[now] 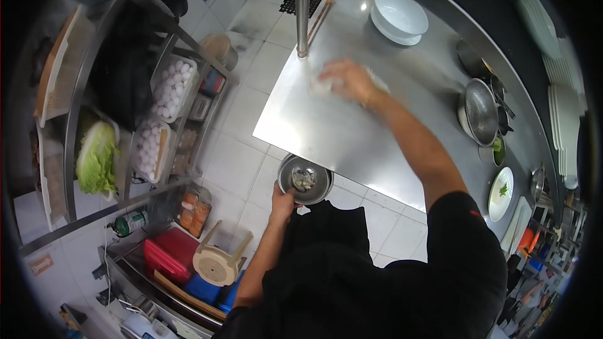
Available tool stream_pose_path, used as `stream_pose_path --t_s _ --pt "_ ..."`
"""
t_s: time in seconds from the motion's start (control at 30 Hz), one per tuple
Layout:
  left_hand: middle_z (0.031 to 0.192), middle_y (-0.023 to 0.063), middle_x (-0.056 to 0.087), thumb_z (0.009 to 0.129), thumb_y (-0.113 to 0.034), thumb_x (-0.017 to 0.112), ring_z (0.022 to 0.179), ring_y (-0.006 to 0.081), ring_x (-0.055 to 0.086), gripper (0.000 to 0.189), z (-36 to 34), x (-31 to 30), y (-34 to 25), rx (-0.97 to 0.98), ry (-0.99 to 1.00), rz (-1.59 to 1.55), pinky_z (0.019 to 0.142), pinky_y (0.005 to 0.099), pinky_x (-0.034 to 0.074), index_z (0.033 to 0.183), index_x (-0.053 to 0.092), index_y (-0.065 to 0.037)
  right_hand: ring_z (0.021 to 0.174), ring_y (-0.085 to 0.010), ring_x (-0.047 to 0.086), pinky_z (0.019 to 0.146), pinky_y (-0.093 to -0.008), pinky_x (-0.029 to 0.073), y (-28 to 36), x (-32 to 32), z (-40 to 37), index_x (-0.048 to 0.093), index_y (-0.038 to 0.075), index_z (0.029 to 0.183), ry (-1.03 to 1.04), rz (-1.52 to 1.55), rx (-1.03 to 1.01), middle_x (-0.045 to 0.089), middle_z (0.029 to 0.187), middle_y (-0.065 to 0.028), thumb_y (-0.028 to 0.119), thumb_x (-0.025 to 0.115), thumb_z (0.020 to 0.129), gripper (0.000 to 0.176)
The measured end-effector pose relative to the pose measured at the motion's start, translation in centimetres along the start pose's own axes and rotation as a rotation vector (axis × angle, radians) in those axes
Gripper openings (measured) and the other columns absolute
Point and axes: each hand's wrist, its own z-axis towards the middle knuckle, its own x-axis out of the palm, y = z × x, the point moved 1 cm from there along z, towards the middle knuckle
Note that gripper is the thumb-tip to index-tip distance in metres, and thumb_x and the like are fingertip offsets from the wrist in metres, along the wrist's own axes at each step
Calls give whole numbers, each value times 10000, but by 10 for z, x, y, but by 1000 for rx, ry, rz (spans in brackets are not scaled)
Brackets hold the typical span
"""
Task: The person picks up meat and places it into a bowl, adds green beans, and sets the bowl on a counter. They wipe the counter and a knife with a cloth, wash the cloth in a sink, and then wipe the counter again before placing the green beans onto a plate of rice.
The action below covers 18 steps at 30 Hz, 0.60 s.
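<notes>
My left hand grips the rim of a metal bowl, which is just below the front edge of the steel table. Small pale and dark scraps lie at the bottom of that bowl. Over the tabletop, my right hand is smeared by motion. A whitish cloth shows under and beside its fingers, against the steel; its outline is blurred. Farther back on the table are stacked white bowls.
Along the table's right side are a metal bowl, small pans and a white plate with greens. A metal post rises at the table's far left corner. Shelves at left hold egg trays and lettuce. A beige stool stands lower left.
</notes>
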Motion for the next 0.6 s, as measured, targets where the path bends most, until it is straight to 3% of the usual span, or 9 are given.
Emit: stream_pose_path --t_s 0.07,0.27,0.37,0.47,0.53,0.57,0.6 --pt "1187 180 634 900 -32 525 904 262 715 514 -7 5 3 15 33 -5 550 314 617 1399 403 -33 1218 -313 592 1046 -419 487 25 0 -37 741 172 1087 59 118 -46 662 1286 -55 91 650 797 315" --pt "1158 179 627 922 -20 515 844 248 697 459 -16 18 -7 26 122 17 565 313 606 1368 407 -23 1129 -342 631 1008 -399 493 7 -69 -73 736 107 1116 -284 377 270 674 1232 -110 104 611 842 301" --pt "1156 179 622 921 -28 519 847 243 689 472 -9 25 -10 15 167 8 562 306 597 1376 397 -23 1198 -351 606 1046 -409 478 -38 -99 -116 685 130 1243 -312 165 469 650 1279 -135 146 614 880 370" --pt "1156 173 618 923 -40 527 854 237 683 477 -11 30 -18 -33 198 0 552 299 589 1380 391 -26 1225 -361 595 1045 -421 483 -60 -59 -156 615 154 1353 -393 -119 610 615 1338 -149 187 615 902 452" --pt "1156 167 616 923 -47 532 849 233 680 473 -9 27 -26 -74 218 9 534 298 582 1375 393 -27 1245 -359 586 1051 -434 482 -22 -16 -158 586 179 1387 -389 -279 654 600 1368 -147 233 620 913 478" --pt "1154 165 617 925 -51 536 838 231 680 468 -14 20 -23 -93 202 23 523 295 576 1371 396 -32 1230 -358 594 1044 -443 488 26 4 -159 611 194 1345 -471 -174 593 603 1366 -142 266 618 907 445" --pt "1151 162 618 927 -56 540 827 229 680 463 -13 19 -27 -94 193 30 511 292 569 1368 400 -36 1200 -343 611 977 -452 521 83 24 -155 628 199 1314 -382 -26 751 621 1338 -119 239 615 891 424"
